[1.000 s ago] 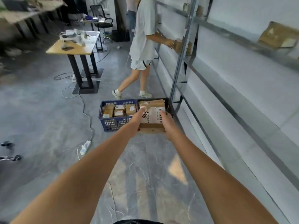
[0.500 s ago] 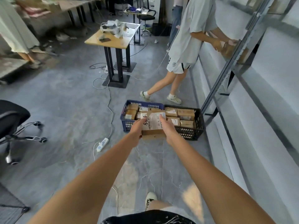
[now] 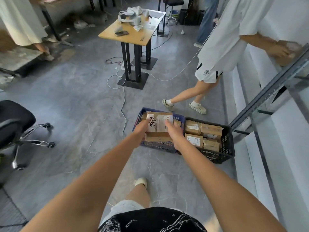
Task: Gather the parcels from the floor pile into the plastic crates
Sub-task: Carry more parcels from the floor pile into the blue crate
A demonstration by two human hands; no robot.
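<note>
Both my hands hold a cardboard parcel (image 3: pixel 159 125) with a white label and black handwriting on top. My left hand (image 3: pixel 140 131) grips its left side and my right hand (image 3: pixel 173 133) grips its right side. The parcel hangs above the blue crate (image 3: pixel 157 145), which holds several parcels, mostly hidden behind my hands. Right beside it stands a black crate (image 3: pixel 224 148) with several labelled cardboard parcels (image 3: pixel 203 135) inside.
Another person (image 3: pixel 222 47) stands just beyond the crates, reaching to the grey shelf rack (image 3: pixel 267 91) on the right. A wooden table (image 3: pixel 132 33) on black legs stands ahead, with cables (image 3: pixel 122 97) trailing over the floor. An office chair (image 3: pixel 18 129) is at the left.
I have stepped closer to the crates; they look larger and nearer. The parcel in my hands has moved from in front of the crates to above the blue one.
</note>
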